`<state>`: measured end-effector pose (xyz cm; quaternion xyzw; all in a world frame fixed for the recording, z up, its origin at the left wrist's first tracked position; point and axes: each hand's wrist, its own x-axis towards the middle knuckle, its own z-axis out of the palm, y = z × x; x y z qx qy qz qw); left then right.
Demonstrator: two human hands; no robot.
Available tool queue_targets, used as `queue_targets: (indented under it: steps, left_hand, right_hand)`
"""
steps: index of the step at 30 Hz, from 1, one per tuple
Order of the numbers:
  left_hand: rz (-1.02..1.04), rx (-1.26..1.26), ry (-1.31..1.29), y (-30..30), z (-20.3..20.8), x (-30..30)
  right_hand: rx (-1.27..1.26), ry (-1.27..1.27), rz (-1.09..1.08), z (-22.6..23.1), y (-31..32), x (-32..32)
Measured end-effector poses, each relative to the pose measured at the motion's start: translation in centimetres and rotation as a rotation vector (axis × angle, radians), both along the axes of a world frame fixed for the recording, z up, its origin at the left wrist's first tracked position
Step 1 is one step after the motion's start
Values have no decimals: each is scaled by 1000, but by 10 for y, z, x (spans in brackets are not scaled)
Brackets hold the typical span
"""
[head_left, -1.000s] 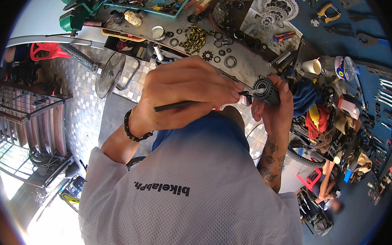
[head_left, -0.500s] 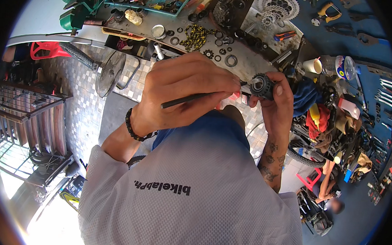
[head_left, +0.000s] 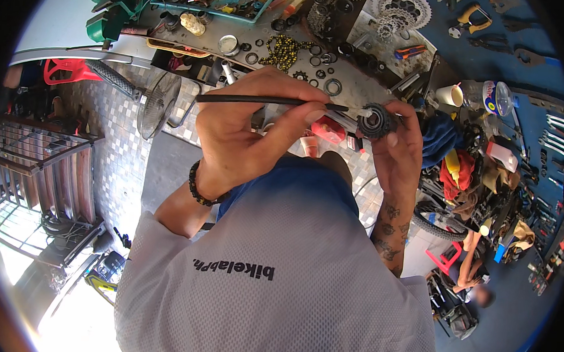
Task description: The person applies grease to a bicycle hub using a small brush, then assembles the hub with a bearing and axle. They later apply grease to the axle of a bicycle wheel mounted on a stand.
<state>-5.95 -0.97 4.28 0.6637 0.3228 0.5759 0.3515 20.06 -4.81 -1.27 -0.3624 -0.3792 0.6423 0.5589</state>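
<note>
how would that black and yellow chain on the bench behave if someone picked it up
The black-and-yellow chain would probably hang floppy, since it lies in loose, bunched loops. It may feel heavy for its size, as its many links look like metal. Dragged sideways, it could nudge the small toothed ring lying close by.

On the tabletop (head_left: pixel 355 88), a black-and-yellow chain (head_left: pixel 288 52) lies at twelve o'clock and a tin (head_left: pixel 227 44) at eleven, the blue tray (head_left: pixel 252 22) beyond it. Sprockets (head_left: pixel 399 11) lie at one, a cup (head_left: pixel 449 94) and bottle (head_left: pixel 497 97) at two. A fan (head_left: pixel 158 107) stands at ten, a person (head_left: pixel 470 269) is at four.
</note>
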Motion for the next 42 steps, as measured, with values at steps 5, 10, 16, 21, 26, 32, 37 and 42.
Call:
queue_targets:
  steps: [5,10,16,21,26,32,37,42]
  left_hand:
    - [-4,-10,-24,-4,-3,5]
    - [-34,14,-39,-3,-3,7]
    - [-145,-111,-94,-2,-2,4]
    - [-142,-127,-143,1,-4,6]
    - [-198,-153,-96,4,-2,3]
    - [-213,-6,-1,11,0,0]
    - [-226,15,94,11,6,-3]
    - [-240,52,127,14,10,-3]
  right_hand:
    - [-16,128,3,2,-1,-1]
    - [-27,130,18,3,0,-1]
    - [-11,141,24,3,2,1]
    - [3,142,8,4,2,-1]
    - [11,143,17,3,4,0]
    - [18,130,5,2,6,0]
    - [12,140,-11,3,6,1]
    - [-19,154,-9,1,7,4]
